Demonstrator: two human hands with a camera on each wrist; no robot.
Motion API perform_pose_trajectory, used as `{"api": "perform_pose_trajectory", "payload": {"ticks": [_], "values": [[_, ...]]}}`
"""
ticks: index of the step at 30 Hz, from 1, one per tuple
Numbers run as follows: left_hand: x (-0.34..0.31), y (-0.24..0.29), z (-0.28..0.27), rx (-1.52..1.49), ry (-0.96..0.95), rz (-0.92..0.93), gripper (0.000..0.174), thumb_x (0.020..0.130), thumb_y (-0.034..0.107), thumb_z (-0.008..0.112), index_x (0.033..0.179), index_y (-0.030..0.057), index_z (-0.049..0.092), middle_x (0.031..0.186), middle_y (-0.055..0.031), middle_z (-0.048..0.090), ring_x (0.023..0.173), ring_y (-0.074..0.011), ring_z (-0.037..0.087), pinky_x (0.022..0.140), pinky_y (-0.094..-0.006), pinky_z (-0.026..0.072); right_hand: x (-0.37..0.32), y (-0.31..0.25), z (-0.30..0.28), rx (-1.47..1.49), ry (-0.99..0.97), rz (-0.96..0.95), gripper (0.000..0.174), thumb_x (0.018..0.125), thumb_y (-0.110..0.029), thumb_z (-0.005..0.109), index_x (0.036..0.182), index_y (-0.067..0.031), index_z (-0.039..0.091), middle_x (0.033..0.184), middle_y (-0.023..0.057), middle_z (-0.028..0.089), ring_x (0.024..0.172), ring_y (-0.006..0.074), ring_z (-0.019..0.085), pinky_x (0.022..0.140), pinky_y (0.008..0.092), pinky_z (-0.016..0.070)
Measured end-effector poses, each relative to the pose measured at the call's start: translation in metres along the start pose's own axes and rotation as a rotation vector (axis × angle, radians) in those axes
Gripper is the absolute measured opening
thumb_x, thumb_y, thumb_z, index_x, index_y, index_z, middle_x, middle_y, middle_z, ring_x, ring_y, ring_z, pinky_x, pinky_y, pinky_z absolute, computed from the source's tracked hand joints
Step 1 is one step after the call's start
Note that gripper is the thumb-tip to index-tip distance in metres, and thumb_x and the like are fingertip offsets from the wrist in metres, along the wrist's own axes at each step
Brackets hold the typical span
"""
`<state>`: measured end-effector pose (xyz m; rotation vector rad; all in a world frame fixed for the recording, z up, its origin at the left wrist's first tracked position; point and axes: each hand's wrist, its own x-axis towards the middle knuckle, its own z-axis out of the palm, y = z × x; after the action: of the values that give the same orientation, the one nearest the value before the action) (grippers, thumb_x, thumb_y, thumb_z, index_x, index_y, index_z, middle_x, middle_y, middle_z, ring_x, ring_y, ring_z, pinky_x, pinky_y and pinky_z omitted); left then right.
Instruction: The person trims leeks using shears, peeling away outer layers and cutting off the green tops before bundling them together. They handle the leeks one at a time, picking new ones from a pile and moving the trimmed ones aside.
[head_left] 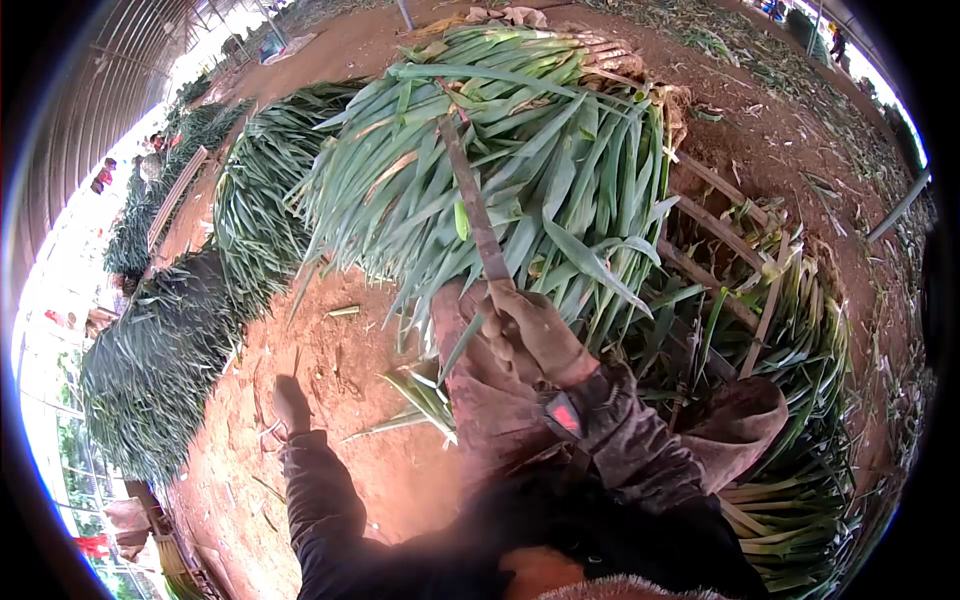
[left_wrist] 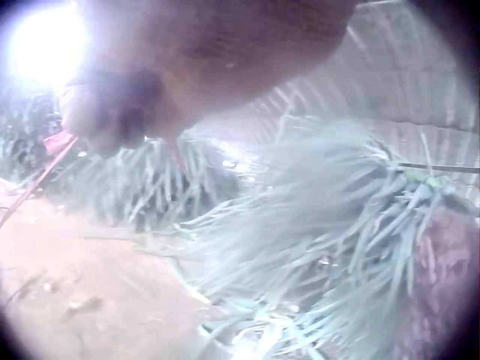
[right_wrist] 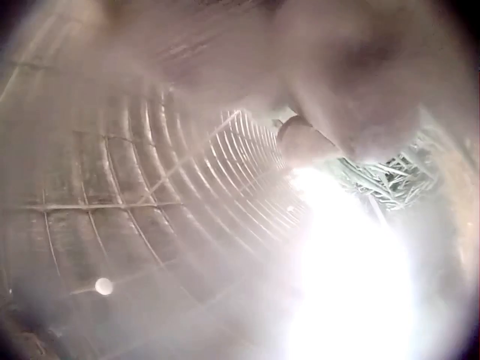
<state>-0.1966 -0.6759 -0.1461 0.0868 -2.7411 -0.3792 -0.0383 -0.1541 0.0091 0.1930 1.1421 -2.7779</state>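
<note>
In the head view my right hand (head_left: 530, 335) grips the near end of a long, flat brown strip (head_left: 468, 195). The strip's far end lies over a big heap of leeks (head_left: 560, 160), their green leaves fanned towards me. Lower left, above the bare soil, my left hand (head_left: 291, 405) holds a thin reddish strip (left_wrist: 49, 174), which runs out from the fingers in the left wrist view. Blur covers most of the left hand (left_wrist: 127, 112) there. Close and blurred, the right hand (right_wrist: 345, 82) fills the top of the right wrist view.
More leek piles (head_left: 150, 370) line the left side. To the right, wooden bars (head_left: 720, 225) lie among further leeks (head_left: 790, 530). Reddish soil (head_left: 330, 390) with leaf scraps spreads between the piles. A ribbed curved roof (right_wrist: 150, 172) arches overhead.
</note>
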Motion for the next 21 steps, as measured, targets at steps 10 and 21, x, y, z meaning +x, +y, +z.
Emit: {"api": "perform_pose_trajectory", "payload": {"ticks": [10, 21], "values": [[0.026, 0.204, -0.008, -0.417, 0.076, 0.349, 0.01, 0.095, 0.006, 0.056, 0.085, 0.0027, 0.055, 0.084, -0.0169, 0.058, 0.072, -0.0362, 0.057, 0.063, -0.0446, 0.0447, 0.118, 0.078, 0.073, 0.297, 0.189, -0.232, 0.034, 0.101, -0.043, 0.057, 0.095, -0.0098, 0.056, 0.069, -0.0016, 0.055, 0.049, 0.0094, 0.052, 0.042, 0.0261, 0.0423], [-0.046, 0.094, 0.007, -1.017, 0.047, -0.169, 0.026, 0.102, 0.011, 0.05, 0.077, 0.0106, 0.041, 0.078, 0.0039, 0.032, 0.072, -0.0102, 0.035, 0.066, -0.0265, 0.0346, 0.16, 0.044, 0.05, 0.129, 0.387, -0.227, 0.023, 0.104, -0.029, 0.052, 0.091, -0.009, 0.052, 0.072, -0.0021, 0.049, 0.052, 0.0068, 0.042, 0.043, 0.023, 0.0396]]}}
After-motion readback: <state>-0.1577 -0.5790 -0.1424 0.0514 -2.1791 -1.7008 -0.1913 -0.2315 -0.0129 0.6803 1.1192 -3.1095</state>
